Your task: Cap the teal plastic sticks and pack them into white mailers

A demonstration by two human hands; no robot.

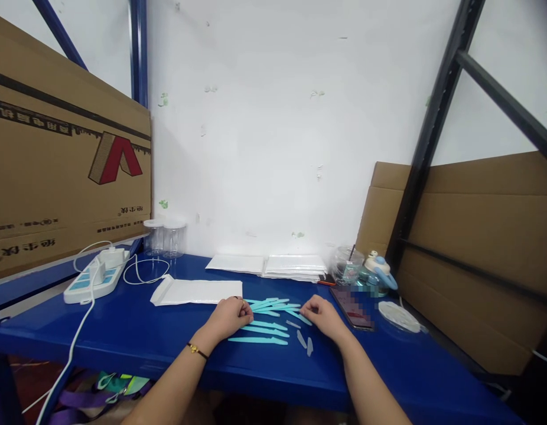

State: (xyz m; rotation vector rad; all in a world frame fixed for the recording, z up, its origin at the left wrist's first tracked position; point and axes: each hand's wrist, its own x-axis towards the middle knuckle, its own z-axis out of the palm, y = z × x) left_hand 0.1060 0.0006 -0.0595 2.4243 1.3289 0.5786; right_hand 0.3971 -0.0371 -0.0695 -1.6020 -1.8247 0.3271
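Several slim turquoise eyebrow razors point(273, 306) lie in a loose, crossing pile between my two hands. Closer to me, a few more razors point(258, 340) rest side by side on the blue table. My left hand point(231, 319) is closed, fingertips pinched at the left ends of the piled razors. On the other side, my right hand point(324, 316) is closed in a pinch at the right end of a razor; its fingers partly hide what they grip. Small translucent blade caps point(309, 346) lie just below my right hand.
A white padded envelope point(198, 291) lies behind my left hand, with stacked white envelopes point(295, 265) by the wall. On the right are a phone point(352, 308), a clear cup point(345, 264), a bottle point(378, 274) and a round lid point(400, 316). A power strip point(96, 277) sits left.
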